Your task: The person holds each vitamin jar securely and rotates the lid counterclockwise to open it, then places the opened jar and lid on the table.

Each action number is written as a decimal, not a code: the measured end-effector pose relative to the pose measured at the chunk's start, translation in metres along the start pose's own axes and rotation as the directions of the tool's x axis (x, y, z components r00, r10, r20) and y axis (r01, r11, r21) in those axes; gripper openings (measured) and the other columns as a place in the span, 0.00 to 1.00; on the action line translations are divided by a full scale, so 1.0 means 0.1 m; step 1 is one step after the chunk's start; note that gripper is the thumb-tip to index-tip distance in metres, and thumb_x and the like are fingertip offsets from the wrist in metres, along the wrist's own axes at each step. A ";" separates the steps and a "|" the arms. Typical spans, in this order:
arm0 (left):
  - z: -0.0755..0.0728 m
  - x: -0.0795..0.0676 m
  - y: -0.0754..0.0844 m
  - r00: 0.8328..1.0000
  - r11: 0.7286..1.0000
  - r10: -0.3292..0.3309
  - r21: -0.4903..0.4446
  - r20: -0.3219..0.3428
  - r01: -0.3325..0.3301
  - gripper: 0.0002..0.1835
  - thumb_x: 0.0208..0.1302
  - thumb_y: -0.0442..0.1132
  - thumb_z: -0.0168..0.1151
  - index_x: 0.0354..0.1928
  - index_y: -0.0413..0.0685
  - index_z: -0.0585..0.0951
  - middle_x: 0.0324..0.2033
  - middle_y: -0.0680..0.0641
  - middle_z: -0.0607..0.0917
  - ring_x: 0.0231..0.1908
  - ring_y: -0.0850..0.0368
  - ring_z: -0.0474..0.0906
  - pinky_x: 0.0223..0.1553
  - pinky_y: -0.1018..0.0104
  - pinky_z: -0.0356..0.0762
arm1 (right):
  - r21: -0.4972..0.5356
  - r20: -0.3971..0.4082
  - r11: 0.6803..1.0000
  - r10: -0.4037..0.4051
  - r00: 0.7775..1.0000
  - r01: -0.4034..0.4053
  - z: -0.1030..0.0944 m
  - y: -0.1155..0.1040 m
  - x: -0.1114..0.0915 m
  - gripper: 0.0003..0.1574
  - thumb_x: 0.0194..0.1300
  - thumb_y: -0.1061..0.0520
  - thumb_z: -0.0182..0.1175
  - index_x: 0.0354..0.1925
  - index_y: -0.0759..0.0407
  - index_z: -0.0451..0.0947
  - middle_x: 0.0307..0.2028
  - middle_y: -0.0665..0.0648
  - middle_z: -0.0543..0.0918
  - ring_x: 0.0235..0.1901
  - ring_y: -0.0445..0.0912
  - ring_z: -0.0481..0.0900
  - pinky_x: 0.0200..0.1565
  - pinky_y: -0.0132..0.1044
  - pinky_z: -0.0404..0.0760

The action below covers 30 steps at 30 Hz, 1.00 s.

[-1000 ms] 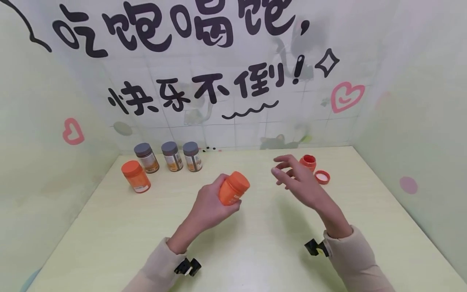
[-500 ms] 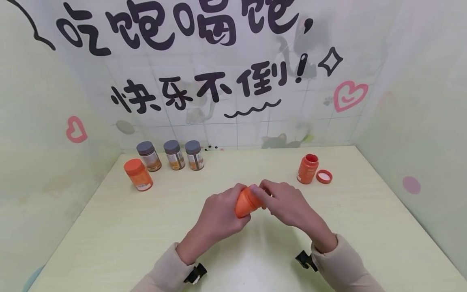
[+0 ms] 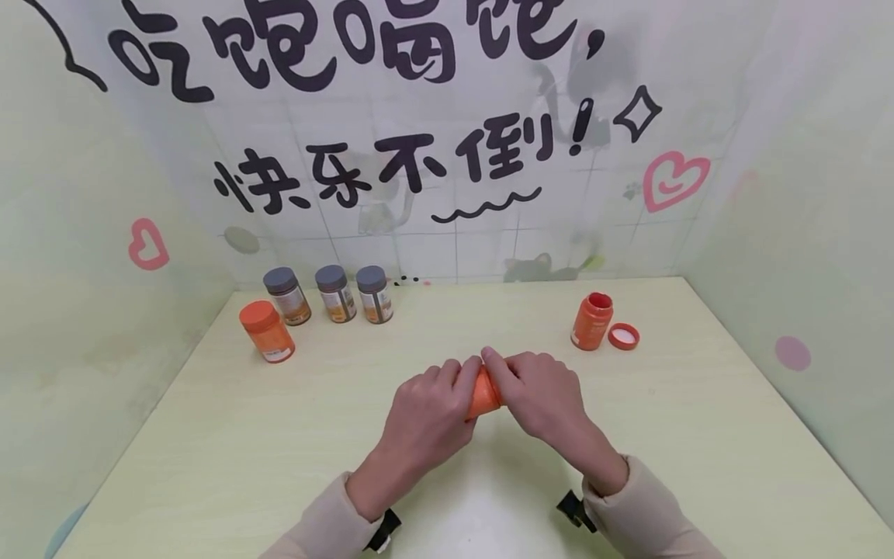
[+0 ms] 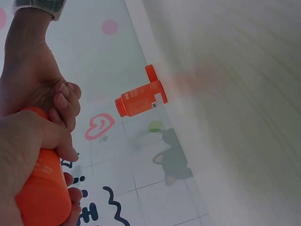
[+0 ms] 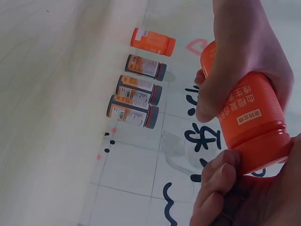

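In the head view, the bottle is largely hidden, for the two hands cover both of its ends; only an orange band shows between them; its cap is seen better in the right wrist view, although the fingers hide a part of it; whether the cap sits tight or loose, one cannot tell; the print on the bottle is partly covered by the left hand; the right hand is cut by the lower edge of the right wrist view; what lies inside the open jar is hard to make out.

One second ago the left hand held the bottle alone, and the right hand hung loose in front of the open jar; now both hands meet at the bottle, and the open jar with the lid beside it shows fully; the orange jar and the three grey-capped jars have stayed at the far left of the table.

The left hand is wrapped firmly around the bottle's body; the right hand is clamped on the cap, its fingers curled; the bottle is held tilted above the table, near its middle.
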<state>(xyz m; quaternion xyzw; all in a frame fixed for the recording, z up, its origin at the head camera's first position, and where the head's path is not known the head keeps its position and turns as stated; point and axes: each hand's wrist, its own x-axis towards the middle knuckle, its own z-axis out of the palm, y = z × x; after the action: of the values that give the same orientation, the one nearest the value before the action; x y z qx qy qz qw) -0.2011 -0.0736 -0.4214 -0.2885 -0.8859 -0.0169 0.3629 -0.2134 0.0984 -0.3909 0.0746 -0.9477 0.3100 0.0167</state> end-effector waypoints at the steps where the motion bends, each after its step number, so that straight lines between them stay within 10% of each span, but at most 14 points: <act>1: 0.00 0.00 0.01 1.000 1.000 -0.012 -0.007 -0.008 0.012 0.26 0.44 0.43 0.72 0.50 0.46 0.79 0.29 0.49 0.84 0.21 0.56 0.79 0.21 0.67 0.80 | 0.003 -0.029 1.000 -0.019 0.999 0.019 0.01 0.00 0.00 0.37 0.74 0.33 0.44 0.13 0.50 0.70 0.11 0.49 0.69 0.15 0.44 0.66 0.20 0.35 0.62; 18: 0.02 -0.01 0.02 0.992 0.982 -0.098 -0.156 0.082 0.110 0.23 0.42 0.43 0.73 0.43 0.51 0.76 0.23 0.54 0.81 0.17 0.64 0.73 0.20 0.72 0.75 | 0.143 -0.276 0.970 -0.151 0.949 0.196 0.20 0.04 0.01 0.32 0.68 0.44 0.55 0.08 0.51 0.69 0.07 0.44 0.63 0.11 0.39 0.59 0.17 0.30 0.57; 25: -0.01 -0.01 0.02 0.986 0.949 -0.118 -0.280 0.113 0.146 0.21 0.42 0.42 0.72 0.40 0.53 0.75 0.21 0.58 0.77 0.17 0.69 0.66 0.18 0.78 0.64 | 0.042 -0.406 0.922 -0.336 0.850 0.385 0.22 0.09 0.01 0.24 0.60 0.52 0.58 0.10 0.48 0.65 0.09 0.42 0.62 0.11 0.36 0.57 0.15 0.29 0.58; 30: -0.04 0.02 -0.01 0.990 0.959 -0.095 -0.258 0.106 0.120 0.21 0.43 0.42 0.72 0.41 0.53 0.75 0.21 0.57 0.78 0.17 0.68 0.65 0.18 0.77 0.63 | 0.031 -0.367 0.913 -0.368 0.854 0.407 0.18 0.09 0.02 0.22 0.60 0.51 0.57 0.12 0.47 0.66 0.10 0.41 0.63 0.12 0.35 0.58 0.16 0.28 0.58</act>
<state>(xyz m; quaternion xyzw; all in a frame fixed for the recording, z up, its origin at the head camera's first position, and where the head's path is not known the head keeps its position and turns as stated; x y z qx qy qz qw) -0.1998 -0.0746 -0.4171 -0.2861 -0.9060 -0.1409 0.2782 -0.2169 0.0945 -0.4110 0.2081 -0.8764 0.3590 0.2445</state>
